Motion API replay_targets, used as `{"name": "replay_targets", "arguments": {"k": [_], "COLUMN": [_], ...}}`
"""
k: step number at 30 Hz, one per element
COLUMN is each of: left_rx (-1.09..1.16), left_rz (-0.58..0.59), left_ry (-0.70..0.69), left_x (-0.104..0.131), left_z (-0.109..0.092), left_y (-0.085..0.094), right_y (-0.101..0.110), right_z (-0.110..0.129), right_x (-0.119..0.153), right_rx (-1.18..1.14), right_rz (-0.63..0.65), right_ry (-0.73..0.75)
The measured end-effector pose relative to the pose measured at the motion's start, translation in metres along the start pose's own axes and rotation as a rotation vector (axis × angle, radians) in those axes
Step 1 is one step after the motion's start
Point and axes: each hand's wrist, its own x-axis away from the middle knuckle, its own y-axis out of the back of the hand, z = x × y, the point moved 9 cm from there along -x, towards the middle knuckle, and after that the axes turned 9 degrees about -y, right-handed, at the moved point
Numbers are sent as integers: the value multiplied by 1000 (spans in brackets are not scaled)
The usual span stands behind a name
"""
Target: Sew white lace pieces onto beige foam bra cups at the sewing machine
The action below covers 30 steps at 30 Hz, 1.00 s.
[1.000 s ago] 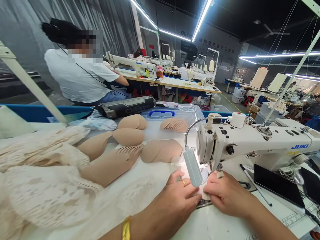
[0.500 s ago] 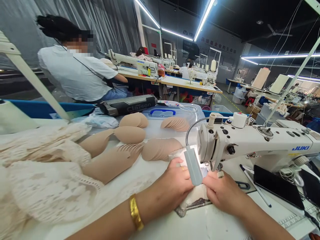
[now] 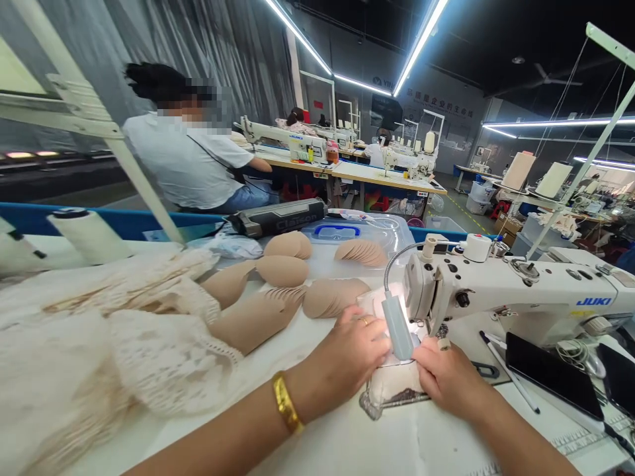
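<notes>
Bent over a piece of pale cloth (image 3: 368, 299), my left hand (image 3: 347, 350) presses and grips it left of the needle area of the sewing machine (image 3: 501, 284). With thumb and fingers closed together, my right hand (image 3: 446, 371) holds the cloth's near right side, just below the presser foot. A grey lamp head (image 3: 397, 327) on a bent metal neck hangs between both hands and hides the needle and part of the cloth. Before the hands lies a cream pad (image 3: 394, 383) with a dark, worn edge.
Stacks of beige oval pads (image 3: 282, 271) lie left of the machine, beside heaped cream lace (image 3: 169, 357). Behind them is a clear plastic box lid (image 3: 357, 228). A phone (image 3: 553, 373) and a pen (image 3: 510, 373) lie right. Across the way sits a co-worker (image 3: 183, 158).
The view has swung left, so the scene sits further right and more thread cones show. My left hand has shifted slightly up the cloth, baring more of the cream pad; my right hand stays put.
</notes>
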Motion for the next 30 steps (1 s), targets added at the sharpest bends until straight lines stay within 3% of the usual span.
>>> {"name": "replay_targets", "arguments": {"k": [3,6,9,12,14,17,20,24,27,30], "left_rx": [-44,-91,-48,67,126,171,176,223,231,232], "left_rz": [32,51,101,142,143,74,21,49,-52,-167], "left_ry": [127,325,580,723,729,727,748,736,640,500], "left_x": [24,68,119,145,144,133,128,118,98,80], "left_z": [11,30,48,51,46,44,53,66,58,25], "left_y": [40,70,66,43,34,34,35,25,43,65], "right_y": [0,-1,-2,0,1,3,2,-3,-2,3], "right_z": [-2,-5,-4,7,21,44,59,63,52,34], "right_x": [4,6,8,9,11,14,17,27,38,52], "right_rx": [-28,-56,-86,-127,-173,-334,-513,-561,-615,-622], "right_rz": [3,-3,-19,2,56,131,147,111,76,40], "right_ry": [22,44,65,85,87,48,-27,-97,-162,-264]}}
